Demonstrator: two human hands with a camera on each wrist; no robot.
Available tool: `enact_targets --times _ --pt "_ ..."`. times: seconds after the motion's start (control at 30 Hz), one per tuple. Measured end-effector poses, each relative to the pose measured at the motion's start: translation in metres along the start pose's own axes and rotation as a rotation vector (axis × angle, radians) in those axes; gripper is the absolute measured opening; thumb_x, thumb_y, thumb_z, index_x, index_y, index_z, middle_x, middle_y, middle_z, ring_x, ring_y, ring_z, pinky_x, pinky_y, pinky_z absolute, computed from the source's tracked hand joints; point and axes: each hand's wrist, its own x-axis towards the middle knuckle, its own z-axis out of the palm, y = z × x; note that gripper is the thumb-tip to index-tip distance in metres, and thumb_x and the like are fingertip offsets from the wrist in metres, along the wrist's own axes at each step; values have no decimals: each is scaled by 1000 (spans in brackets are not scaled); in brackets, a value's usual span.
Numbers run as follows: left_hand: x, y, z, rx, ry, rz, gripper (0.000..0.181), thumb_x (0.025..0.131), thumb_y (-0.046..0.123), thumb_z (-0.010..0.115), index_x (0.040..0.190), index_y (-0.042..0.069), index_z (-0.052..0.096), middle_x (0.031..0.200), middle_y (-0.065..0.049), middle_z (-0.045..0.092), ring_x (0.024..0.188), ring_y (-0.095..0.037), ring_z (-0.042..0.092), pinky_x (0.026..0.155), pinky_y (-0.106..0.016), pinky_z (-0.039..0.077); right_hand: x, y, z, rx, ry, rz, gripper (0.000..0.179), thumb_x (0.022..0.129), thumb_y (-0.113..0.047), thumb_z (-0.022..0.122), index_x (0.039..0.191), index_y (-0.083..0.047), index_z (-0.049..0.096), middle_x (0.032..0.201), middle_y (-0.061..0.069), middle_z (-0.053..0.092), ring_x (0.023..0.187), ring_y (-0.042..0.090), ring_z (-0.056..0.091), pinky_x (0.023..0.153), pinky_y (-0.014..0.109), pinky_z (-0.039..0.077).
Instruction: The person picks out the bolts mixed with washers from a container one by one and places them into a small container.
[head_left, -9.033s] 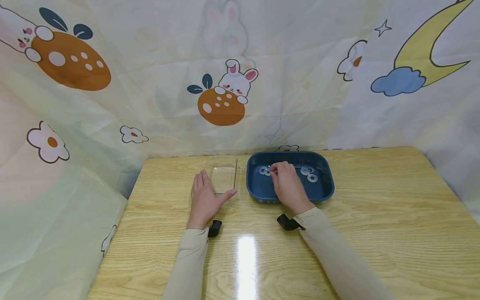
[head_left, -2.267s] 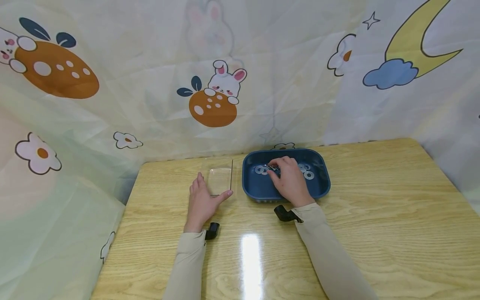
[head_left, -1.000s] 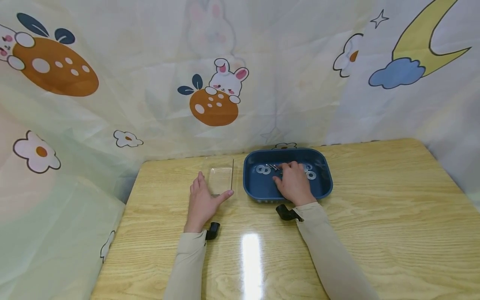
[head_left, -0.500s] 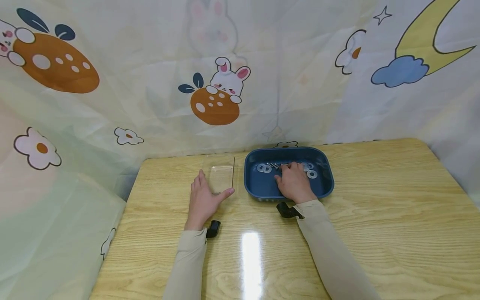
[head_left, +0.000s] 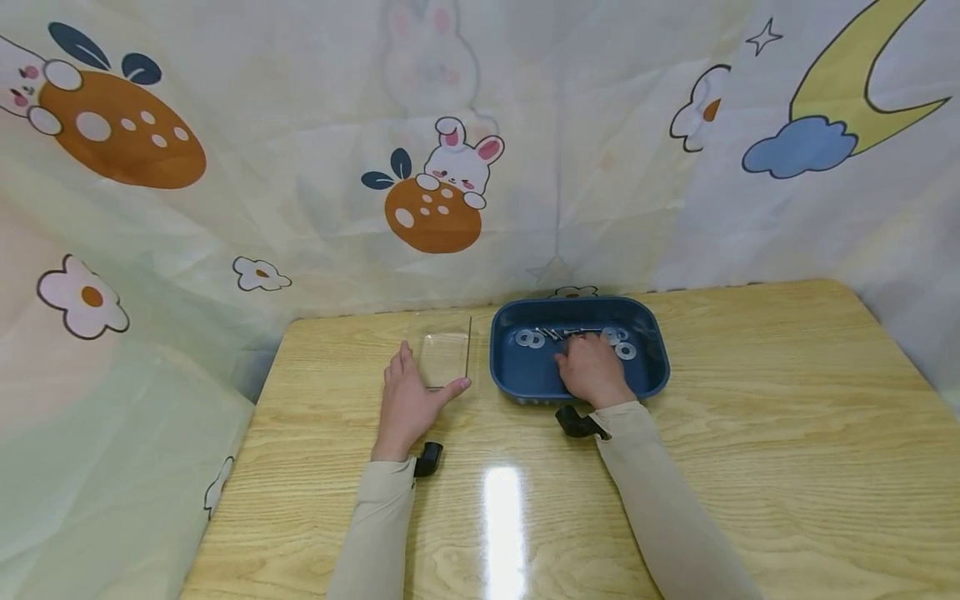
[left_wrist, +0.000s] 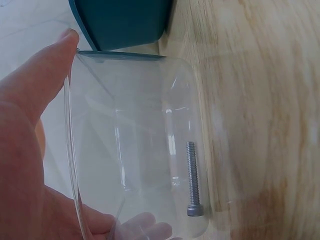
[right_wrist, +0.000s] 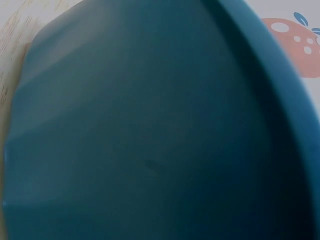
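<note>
My left hand [head_left: 408, 406] grips a clear plastic box [head_left: 446, 367], its thumb at one corner of the rim and its fingers along the left side. In the left wrist view, a silver socket-head bolt [left_wrist: 193, 180] lies inside this box. My right hand [head_left: 594, 368] reaches down into a dark blue tray [head_left: 525, 390], fingers bent and fingertips hidden under the hand. Just beyond its knuckles lie several silver bolts [head_left: 551, 334]. Flat washers [head_left: 626, 351] lie to the right of the hand, with more washers [head_left: 530, 338] to the left. Whether the right fingers hold anything, I cannot tell.
Box and tray stand side by side near the back edge of a wood-grain table [head_left: 757, 433]. Behind it hangs a printed cloth [head_left: 600, 208]. The tray's outer wall [right_wrist: 140, 115] fills most of the right wrist view.
The right hand held bolts above the tray's left part 2.3 s ago, then let them go. It has shifted slightly right and its fingers bend down more. The left hand keeps its hold.
</note>
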Motion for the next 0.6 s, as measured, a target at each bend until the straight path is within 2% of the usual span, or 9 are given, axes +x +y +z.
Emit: enact_targets --times 0.07,0.1,0.17,0.2,0.3,0.4,0.6 --pt "0 0 1 0 -1 -1 125 65 72 64 148 1 5 147 -22 20 133 -35 21 105 -47 26 -1 1 0 18 -10 28 21 91 -19 57 90 -2 70 100 18 63 105 38 51 106 54 21" --pt "0 -1 1 0 -2 -2 125 65 72 64 148 1 5 147 -22 20 133 -35 21 105 -47 26 -1 1 0 27 -17 46 19 91 -18 58 89 -3 70 100 18 63 105 39 51 103 54 26" --pt "-1 -1 2 5 -4 -5 125 64 73 64 148 1 5 147 -22 20 133 -34 20 105 -47 26 -2 2 0 45 -28 80 19 91 -15 56 84 -4 70 96 18 62 99 39 52 94 53 38" --pt "-1 -1 2 8 -5 -6 126 64 74 63 148 1 4 147 -22 19 134 -34 20 105 -47 26 -2 2 1 53 -29 100 18 90 -14 56 87 -4 71 97 18 62 97 39 53 88 51 42" --pt "-1 0 2 5 -1 -2 126 64 74 63 148 1 5 147 -22 20 134 -34 20 105 -47 26 -3 3 0 68 -29 138 18 89 -11 55 94 -4 71 101 19 63 93 38 55 72 48 49" --pt "0 0 1 10 1 1 126 64 75 63 148 0 5 147 -22 20 133 -34 20 105 -47 26 -3 3 0 72 -22 155 22 86 -9 57 103 -5 70 108 17 64 92 35 58 72 48 50" --pt "0 -1 0 16 6 2 126 63 75 62 148 0 6 146 -22 21 133 -34 21 105 -46 26 -3 1 -1 74 -27 172 20 86 -14 62 103 -6 70 105 15 65 86 32 61 68 48 51"
